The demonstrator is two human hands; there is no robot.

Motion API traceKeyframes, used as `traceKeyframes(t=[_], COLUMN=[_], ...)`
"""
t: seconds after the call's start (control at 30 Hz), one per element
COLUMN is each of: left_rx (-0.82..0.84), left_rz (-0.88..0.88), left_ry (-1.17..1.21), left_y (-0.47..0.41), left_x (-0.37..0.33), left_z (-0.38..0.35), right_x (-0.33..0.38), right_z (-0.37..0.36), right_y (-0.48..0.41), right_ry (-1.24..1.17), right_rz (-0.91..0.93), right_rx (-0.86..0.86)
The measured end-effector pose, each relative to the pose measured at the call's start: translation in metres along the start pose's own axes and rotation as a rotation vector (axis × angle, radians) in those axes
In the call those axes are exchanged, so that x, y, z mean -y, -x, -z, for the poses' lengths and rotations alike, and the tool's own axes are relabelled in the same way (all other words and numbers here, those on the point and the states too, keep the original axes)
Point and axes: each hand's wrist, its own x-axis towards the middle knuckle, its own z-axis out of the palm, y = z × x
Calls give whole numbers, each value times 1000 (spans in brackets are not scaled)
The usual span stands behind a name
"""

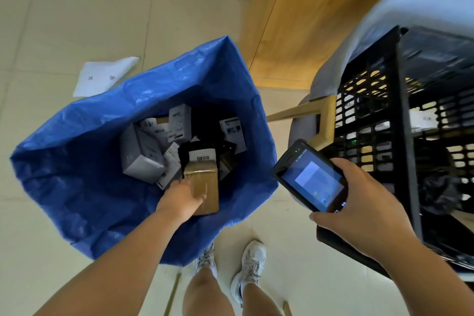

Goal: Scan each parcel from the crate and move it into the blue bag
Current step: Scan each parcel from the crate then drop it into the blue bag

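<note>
Left hand (183,200) grips the parcel (204,185) by its near end inside the bag (77,187), long axis toward the bag's far wall; right hand (359,213), clasping the scanner (310,178), lies right of the bag.

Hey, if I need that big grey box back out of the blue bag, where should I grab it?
Probably from above, through the open blue bag. Grip the grey box across its left and right faces near the upper edge: it lies tilted atop the pile, left face clear, smaller parcels crowding its lower right.
</note>
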Motion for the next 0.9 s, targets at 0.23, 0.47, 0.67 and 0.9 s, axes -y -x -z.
traceKeyframes(t=[0.23, 0.47, 0.67, 0.9], left_rx=[25, -25, -40, -36], left_rz=[-104, -325, -501, -626], left_ry=[121, 159, 136, 117], left_y=[75, 141, 180, 207], left_x=[-35, -101, -173, -285], left_z=[54, 91, 92, 52], right_x=[0, -32, -96, -205], right_z=[52, 91, 106, 119], right_y=[51, 111, 150, 163], right_ry=[-60, -149, -256, -267], right_rz=[-43, -138, -259, -328], right_rx=[-72, -175, -242, -201])
